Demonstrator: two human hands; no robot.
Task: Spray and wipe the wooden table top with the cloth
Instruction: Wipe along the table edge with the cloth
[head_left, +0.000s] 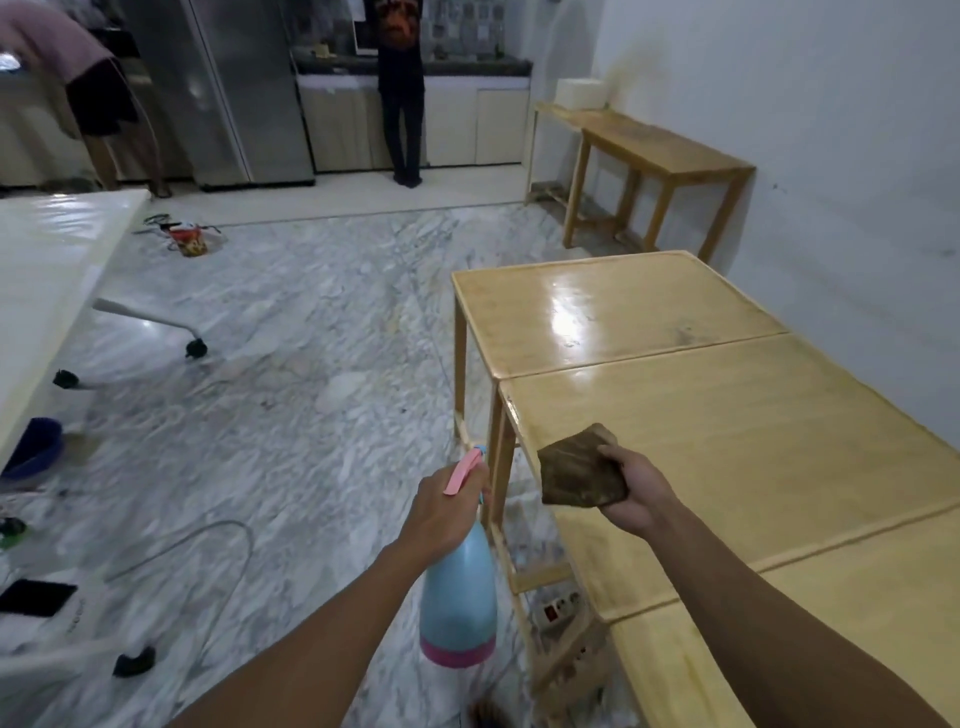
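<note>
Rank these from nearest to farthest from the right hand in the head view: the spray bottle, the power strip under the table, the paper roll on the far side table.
1. Spray bottle: just left of the right hand, held by the left hand.
2. Power strip: below the table edge, on the lower shelf.
3. Paper roll: far back by the wall, on the side table.

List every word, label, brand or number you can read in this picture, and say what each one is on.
None can be read.
Spray bottle in the left hand: no label shows.
Cloth in the right hand: no print.
Red bag on the floor: pattern too blurred to read.
Power strip under the wooden table: marks too small.
Papers on the far kitchen wall: too blurred.
</note>
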